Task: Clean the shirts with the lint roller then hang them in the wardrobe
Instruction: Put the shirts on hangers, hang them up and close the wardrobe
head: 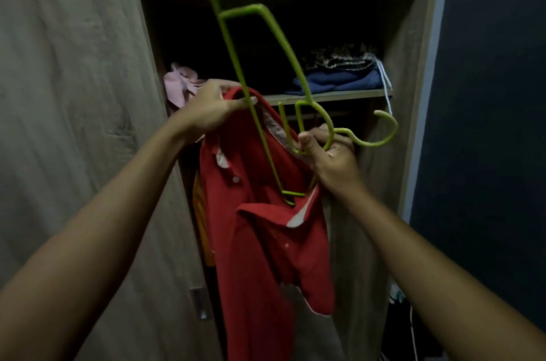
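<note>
A red polo shirt [266, 242] with white trim hangs in front of the open wardrobe [413, 65]. My left hand [209, 106] pinches the shirt's collar at its top edge. My right hand [331, 159] grips a lime-green plastic hanger [283, 47] near its neck, along with the other side of the collar. The hanger is turned on end, one arm pointing up, the other end pushed down inside the shirt's neck opening. Its hook [381, 136] sticks out to the right. No lint roller is in view.
The wardrobe's sliding door [74, 94] covers the left half. A shelf [339, 94] carries folded blue and patterned clothes [339, 77] and a pink garment [180, 86]. An orange garment [201, 213] hangs below, behind the shirt. A dark blue wall [487, 94] stands to the right.
</note>
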